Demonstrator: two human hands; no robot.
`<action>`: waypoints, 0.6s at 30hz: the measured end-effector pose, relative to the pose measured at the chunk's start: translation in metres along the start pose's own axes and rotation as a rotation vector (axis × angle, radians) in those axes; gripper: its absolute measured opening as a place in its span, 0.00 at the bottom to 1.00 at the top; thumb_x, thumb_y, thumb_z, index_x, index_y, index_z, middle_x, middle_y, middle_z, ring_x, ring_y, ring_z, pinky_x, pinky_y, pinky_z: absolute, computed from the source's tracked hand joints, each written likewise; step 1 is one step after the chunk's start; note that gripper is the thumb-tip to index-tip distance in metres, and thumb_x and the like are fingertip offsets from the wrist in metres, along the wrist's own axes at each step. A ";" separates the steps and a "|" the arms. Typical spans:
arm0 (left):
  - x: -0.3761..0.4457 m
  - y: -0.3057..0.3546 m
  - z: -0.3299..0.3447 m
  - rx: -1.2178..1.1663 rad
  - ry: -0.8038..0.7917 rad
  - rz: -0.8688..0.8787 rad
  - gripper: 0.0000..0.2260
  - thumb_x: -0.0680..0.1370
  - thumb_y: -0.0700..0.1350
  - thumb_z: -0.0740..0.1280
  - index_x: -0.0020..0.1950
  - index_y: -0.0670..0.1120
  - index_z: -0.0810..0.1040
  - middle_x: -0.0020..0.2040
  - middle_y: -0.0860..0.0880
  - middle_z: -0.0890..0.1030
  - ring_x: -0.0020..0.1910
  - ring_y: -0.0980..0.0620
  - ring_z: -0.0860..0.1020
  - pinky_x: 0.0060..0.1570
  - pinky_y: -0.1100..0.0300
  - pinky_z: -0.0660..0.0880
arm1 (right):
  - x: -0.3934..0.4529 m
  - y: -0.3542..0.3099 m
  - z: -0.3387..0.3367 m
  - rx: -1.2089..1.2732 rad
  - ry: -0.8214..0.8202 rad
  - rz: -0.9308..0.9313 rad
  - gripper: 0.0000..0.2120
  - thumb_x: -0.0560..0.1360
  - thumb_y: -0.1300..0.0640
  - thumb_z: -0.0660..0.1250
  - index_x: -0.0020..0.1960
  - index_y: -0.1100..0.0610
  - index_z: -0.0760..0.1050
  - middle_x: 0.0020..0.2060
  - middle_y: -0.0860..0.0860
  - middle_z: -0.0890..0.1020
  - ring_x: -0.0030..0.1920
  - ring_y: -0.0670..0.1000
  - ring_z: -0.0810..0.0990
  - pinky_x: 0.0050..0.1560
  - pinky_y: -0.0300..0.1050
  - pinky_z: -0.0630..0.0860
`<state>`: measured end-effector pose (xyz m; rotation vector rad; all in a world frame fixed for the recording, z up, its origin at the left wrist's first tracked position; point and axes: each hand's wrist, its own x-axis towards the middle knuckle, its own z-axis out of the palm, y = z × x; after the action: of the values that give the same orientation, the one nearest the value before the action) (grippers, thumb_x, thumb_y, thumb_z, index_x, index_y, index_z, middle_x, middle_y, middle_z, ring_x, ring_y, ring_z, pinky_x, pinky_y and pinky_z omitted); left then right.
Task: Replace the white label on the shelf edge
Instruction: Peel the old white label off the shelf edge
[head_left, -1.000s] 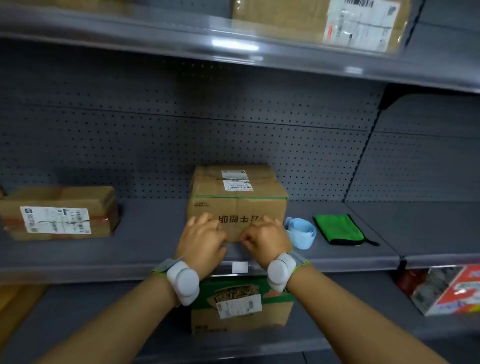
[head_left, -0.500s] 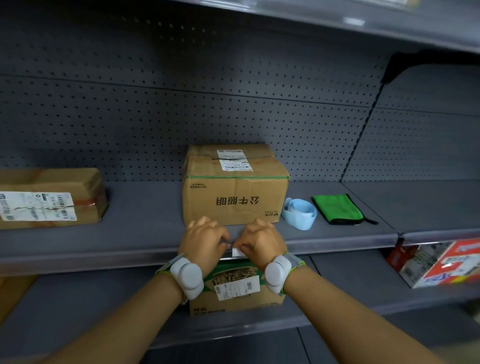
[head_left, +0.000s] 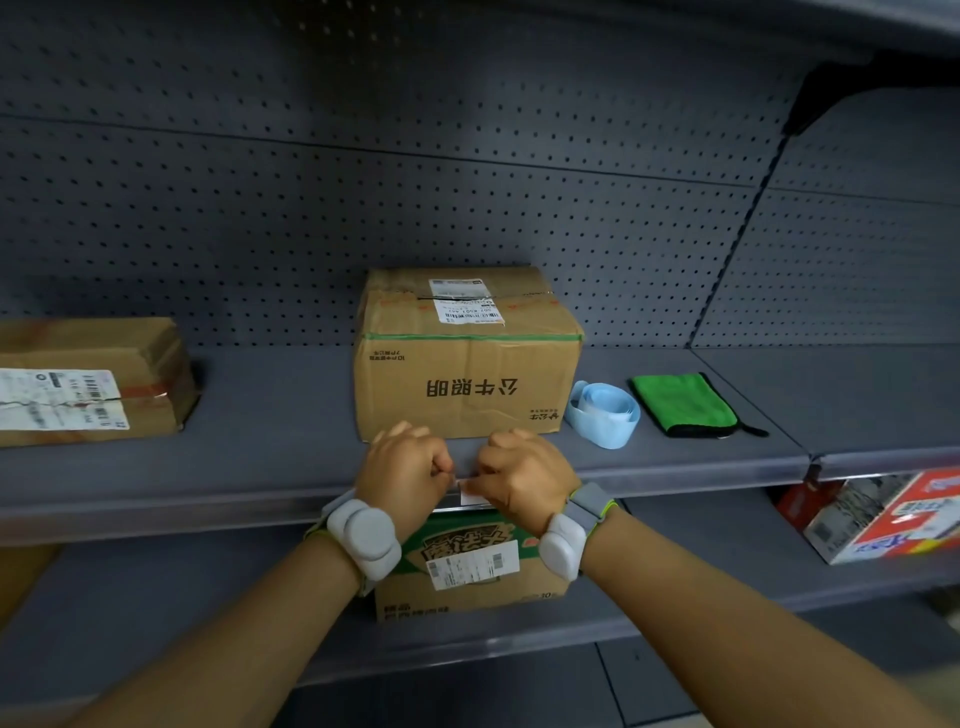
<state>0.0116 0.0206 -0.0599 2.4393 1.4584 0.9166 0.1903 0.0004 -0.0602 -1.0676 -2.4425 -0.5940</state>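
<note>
Both hands are positioned at the front edge of the grey shelf (head_left: 156, 499), directly in front of the central cardboard box (head_left: 465, 364). The left hand (head_left: 402, 480) is curled into a loose fist, fingertips drawn toward the thumb at the shelf edge; whether it grips anything cannot be determined, as the fingers hide the contact point. The right hand (head_left: 519, 480) is likewise curled, its thumb and fingers pinched on the white label (head_left: 471, 496), which sits against the shelf edge strip between the two hands, only its lower corner visible below the right hand. Each wrist carries a white wrist device (head_left: 363, 535). To the right of the central cardboard box, a coiled light-blue strip roll (head_left: 602, 415) lies just beside it, and a folded green cloth (head_left: 685, 405) lies beyond the roll. To the left of the box, well apart, rests a second cardboard box (head_left: 88, 379) bearing a shipping sticker. Below the box, on the lower shelf, stands a green-topped carton (head_left: 467, 566), partly covered by the wrists.
</note>
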 end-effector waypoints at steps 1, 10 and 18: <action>0.000 -0.001 0.002 -0.007 0.000 -0.006 0.07 0.65 0.42 0.75 0.31 0.51 0.79 0.33 0.57 0.71 0.39 0.54 0.68 0.41 0.59 0.62 | -0.002 0.002 0.003 -0.004 0.012 -0.018 0.01 0.67 0.52 0.74 0.38 0.47 0.83 0.32 0.47 0.78 0.37 0.52 0.76 0.35 0.43 0.69; -0.002 -0.002 0.004 -0.074 0.014 -0.035 0.09 0.67 0.42 0.74 0.31 0.51 0.77 0.33 0.56 0.73 0.40 0.54 0.70 0.38 0.60 0.64 | -0.006 0.007 0.010 0.023 0.081 -0.043 0.02 0.68 0.53 0.74 0.41 0.47 0.83 0.32 0.47 0.78 0.38 0.52 0.74 0.35 0.42 0.69; -0.003 -0.002 0.005 -0.102 0.022 -0.039 0.11 0.67 0.42 0.74 0.30 0.53 0.75 0.32 0.58 0.72 0.39 0.56 0.69 0.36 0.70 0.62 | -0.008 0.004 0.016 0.110 0.131 0.022 0.03 0.71 0.56 0.70 0.40 0.51 0.83 0.31 0.50 0.78 0.36 0.55 0.76 0.33 0.47 0.72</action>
<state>0.0116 0.0196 -0.0662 2.3268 1.4243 0.9870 0.1956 0.0066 -0.0767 -0.9784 -2.3192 -0.5000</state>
